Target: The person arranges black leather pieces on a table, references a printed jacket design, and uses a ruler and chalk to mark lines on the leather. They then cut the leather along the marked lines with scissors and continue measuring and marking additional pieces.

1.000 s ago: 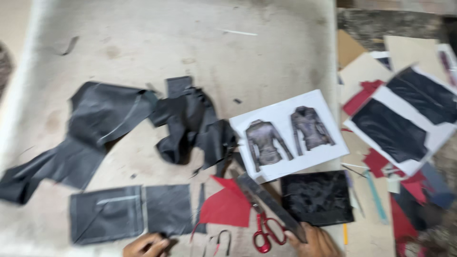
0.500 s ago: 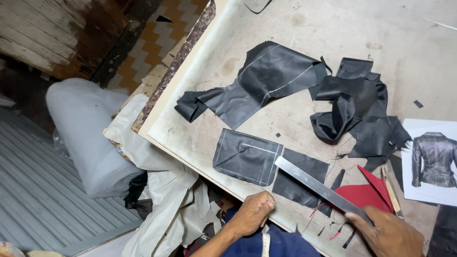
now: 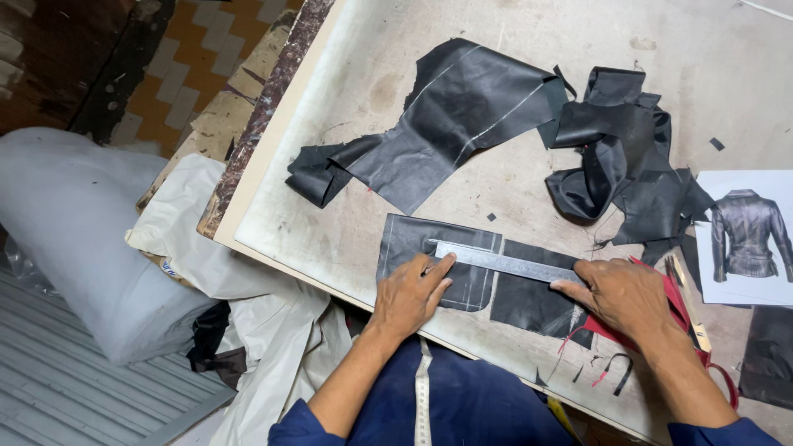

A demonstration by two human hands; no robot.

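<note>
Two hands on the job here, both pressing a long metal ruler (image 3: 508, 264) flat across dark leather pieces on the desk (image 3: 529, 190). The left hand (image 3: 410, 293) has its fingers (image 3: 438, 268) held close together and laid flat, tips on the ruler's near end, over a squarish leather panel (image 3: 413, 244) marked with pale chalk lines. The right hand (image 3: 624, 293) lies palm down with its fingers (image 3: 570, 285) together, pinning the far end over a second dark panel (image 3: 529, 301). Nothing is pinched or gripped; it is all downward pressure.

To do this well, I'd say keep the weight even at both ends so the ruler cannot pivot, line its edge with the chalk line under the left fingertips, and keep both panels lying flat and unwrinkled.

Beyond the fingers lie a big curved leather piece (image 3: 462, 116) and a crumpled heap of scraps (image 3: 619, 157); past the right hand sits a printed jacket picture (image 3: 743, 235), with red scraps (image 3: 661, 318) under that wrist.

Against half a second ago: the left hand was off the desk edge and is now up on the ruler, and the ruler, then angled, now lies flatter across both panels.
</note>
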